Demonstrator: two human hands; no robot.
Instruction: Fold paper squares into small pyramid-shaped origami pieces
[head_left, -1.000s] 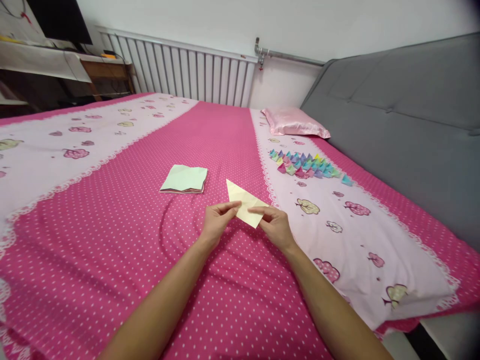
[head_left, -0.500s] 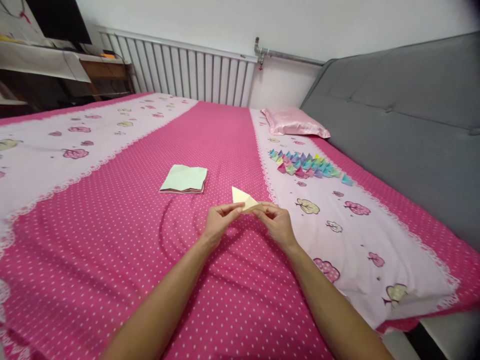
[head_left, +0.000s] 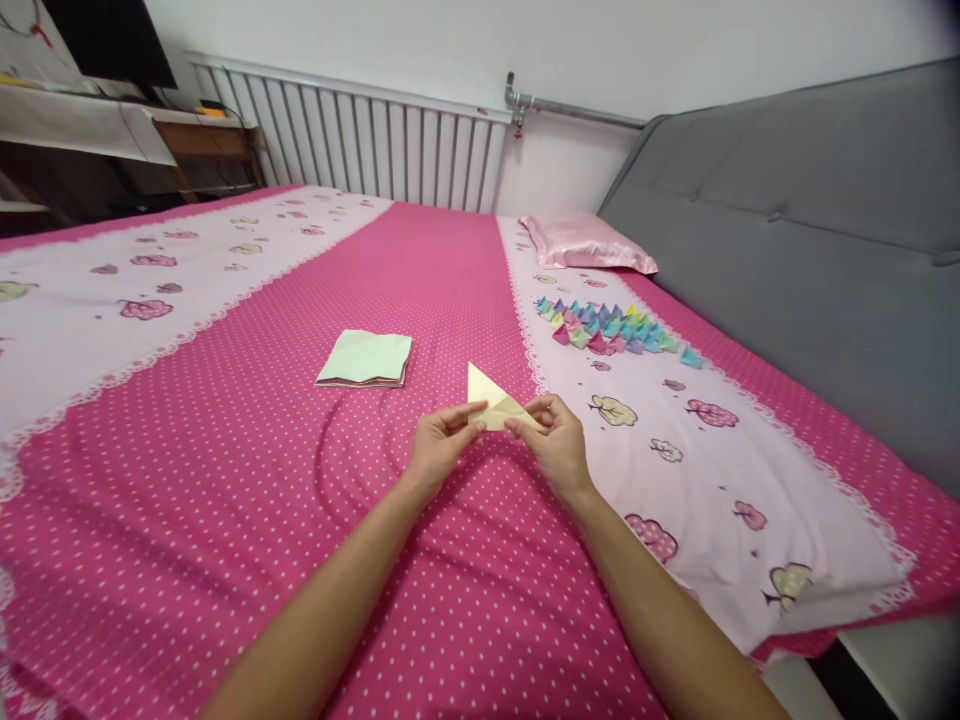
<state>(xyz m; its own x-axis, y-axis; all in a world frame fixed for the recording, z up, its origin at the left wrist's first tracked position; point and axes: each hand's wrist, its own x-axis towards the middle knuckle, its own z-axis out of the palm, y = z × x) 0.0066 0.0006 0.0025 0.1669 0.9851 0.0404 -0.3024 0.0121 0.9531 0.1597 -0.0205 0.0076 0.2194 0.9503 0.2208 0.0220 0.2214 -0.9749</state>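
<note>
A pale yellow sheet of folded paper [head_left: 491, 398], triangular in outline, is held up between both hands above the bed. My left hand [head_left: 442, 445] pinches its lower left edge between thumb and fingers. At the lower right corner, my right hand [head_left: 559, 445] grips it the same way. Creases run across the paper's face. To the left lies a stack of square paper [head_left: 367, 358], pale green on top, with other colours showing at its edge. Several small folded paper pieces [head_left: 615, 328] in many colours stand in rows to the right.
The bed is covered by a pink dotted sheet [head_left: 247, 450] with white printed bands. A pink pillow [head_left: 585, 242] rests near the grey headboard [head_left: 795, 190]. Behind the bed stand a white radiator [head_left: 360, 140] and, at far left, a desk with a monitor [head_left: 112, 45].
The lower flap of the yellow paper, bent toward me before, now lies flatter with the rest, so a fuller triangle shows. Both hands stay in nearly the same place.
</note>
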